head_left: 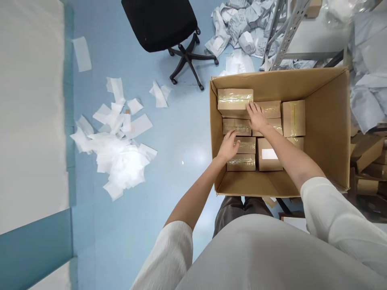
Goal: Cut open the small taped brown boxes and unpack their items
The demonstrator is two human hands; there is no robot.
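A large open carton (326,133) stands in front of me with several small taped boxes packed inside. My right hand (256,117) reaches in with its fingers spread, their tips against the right side of the taller box (235,100) in the far left corner. My left hand (229,146) is over the left-hand column, fingers apart and slightly bent, beside a taped box (246,144). Whether its fingertips press on a box is hard to make out. Another small box (270,164) with a white label lies near the carton's front wall.
Loose white paper sheets (121,149) are heaped on the blue floor. Beyond the carton are a black swivel chair (163,24), a pile of grey mailing bags (248,28) and a metal shelf (290,36). More brown boxes (370,185) lie at the right.
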